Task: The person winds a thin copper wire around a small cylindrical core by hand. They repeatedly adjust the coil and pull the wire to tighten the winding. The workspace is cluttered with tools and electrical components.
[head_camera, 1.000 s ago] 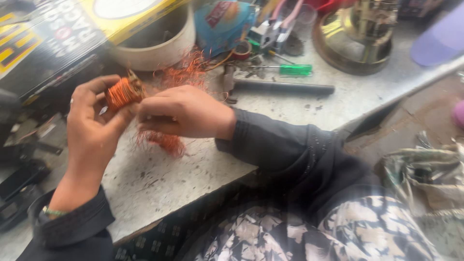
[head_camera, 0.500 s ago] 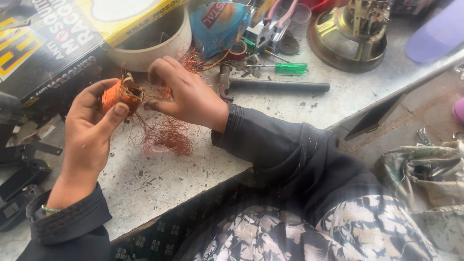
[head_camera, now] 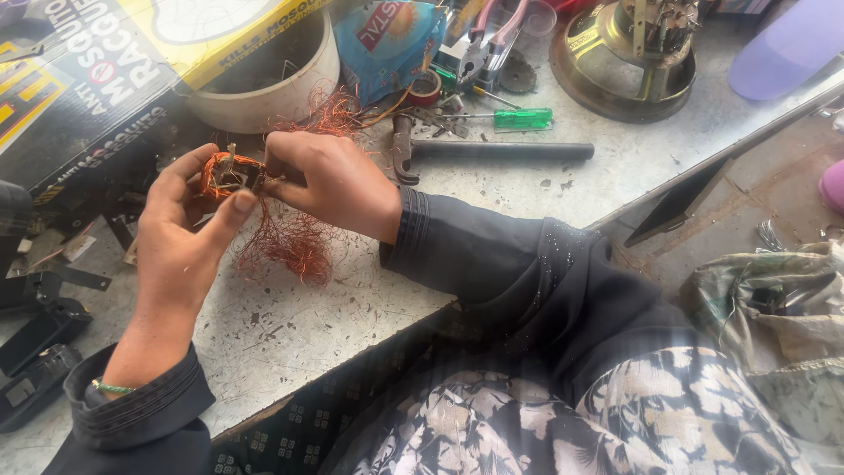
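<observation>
Left hand (head_camera: 180, 237) pinches a small copper coil (head_camera: 227, 173) above the table (head_camera: 369, 308); right hand (head_camera: 330, 180) grips its wire. A loose tangle (head_camera: 290, 246) hangs free; much winding seemingly remains.

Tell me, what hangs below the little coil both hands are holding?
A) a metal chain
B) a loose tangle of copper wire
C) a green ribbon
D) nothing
B: a loose tangle of copper wire hangs from the coil held between the left hand and right hand.
</observation>
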